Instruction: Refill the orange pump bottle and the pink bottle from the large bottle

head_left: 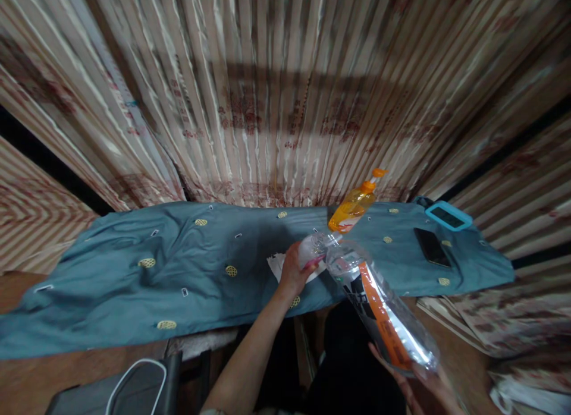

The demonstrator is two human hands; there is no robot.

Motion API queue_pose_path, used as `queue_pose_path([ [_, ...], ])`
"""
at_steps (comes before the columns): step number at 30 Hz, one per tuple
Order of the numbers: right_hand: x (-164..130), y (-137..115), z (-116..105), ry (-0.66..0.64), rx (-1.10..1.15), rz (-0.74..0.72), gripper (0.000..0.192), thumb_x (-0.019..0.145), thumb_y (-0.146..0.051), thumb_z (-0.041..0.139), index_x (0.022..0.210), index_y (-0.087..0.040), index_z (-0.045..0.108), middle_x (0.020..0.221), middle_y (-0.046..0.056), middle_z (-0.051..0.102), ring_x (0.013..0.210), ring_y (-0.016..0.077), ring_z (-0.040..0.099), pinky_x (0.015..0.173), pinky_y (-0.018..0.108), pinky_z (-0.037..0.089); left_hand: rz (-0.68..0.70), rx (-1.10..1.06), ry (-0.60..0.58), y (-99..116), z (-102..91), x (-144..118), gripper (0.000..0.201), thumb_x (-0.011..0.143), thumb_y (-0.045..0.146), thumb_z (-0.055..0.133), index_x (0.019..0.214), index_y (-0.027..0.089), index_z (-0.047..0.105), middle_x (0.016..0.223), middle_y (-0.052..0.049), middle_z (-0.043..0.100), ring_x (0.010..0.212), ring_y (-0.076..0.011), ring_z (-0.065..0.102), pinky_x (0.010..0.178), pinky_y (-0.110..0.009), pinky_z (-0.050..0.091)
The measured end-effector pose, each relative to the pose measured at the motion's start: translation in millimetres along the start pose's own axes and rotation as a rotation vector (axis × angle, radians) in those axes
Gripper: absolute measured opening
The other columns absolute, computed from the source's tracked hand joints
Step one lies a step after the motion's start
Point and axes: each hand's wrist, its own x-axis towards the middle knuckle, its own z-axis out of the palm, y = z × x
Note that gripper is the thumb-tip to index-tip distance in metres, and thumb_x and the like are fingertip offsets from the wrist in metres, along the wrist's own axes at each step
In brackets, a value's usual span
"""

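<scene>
My left hand (292,274) is wrapped round a small clear plastic bottle (311,248) with a bit of pink on its side. In my right hand (419,384) is the base of a large clear plastic bottle (384,308) with an orange and black label. The large bottle is tilted, its neck end close to the top of the small one; I cannot tell whether they touch. Beneath my left hand lies a piece of white tissue (275,264). Just beyond both bottles stands an orange pump bottle (350,210) of orange liquid.
A blue-green cloth with yellow pineapple prints (191,242) covers the long table. Towards its right end are a black phone (432,247) and a light-blue framed device (448,216). Patterned curtains (276,106) hang behind. A grey object with a white cable (136,367) is at the lower left.
</scene>
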Motion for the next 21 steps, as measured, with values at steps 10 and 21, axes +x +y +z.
queue_pose_path([
  [10,-5,-10,4,0.012,-0.105,-0.078,0.068,0.072,-0.046,0.081,0.135,-0.031,0.060,0.111,0.009,0.077,0.095,0.0338,0.074,0.114,0.073,0.022,-0.047,0.015,0.008,11,-0.7,-2,0.053,0.073,0.036,0.079,0.119,0.021,0.056,0.117,-0.009,0.064,0.113,-0.0307,0.060,0.102,-0.048,0.046],
  [21,-19,-23,12,0.054,-0.243,-0.219,0.084,0.071,-0.049,0.081,0.147,-0.035,0.048,0.151,0.009,0.052,0.117,0.0320,0.061,0.092,0.051,0.057,-0.055,0.002,-0.016,13,2.0,-4,0.054,0.076,0.033,0.077,0.122,0.021,0.051,0.119,-0.008,0.064,0.111,-0.0274,0.061,0.100,-0.045,0.047],
])
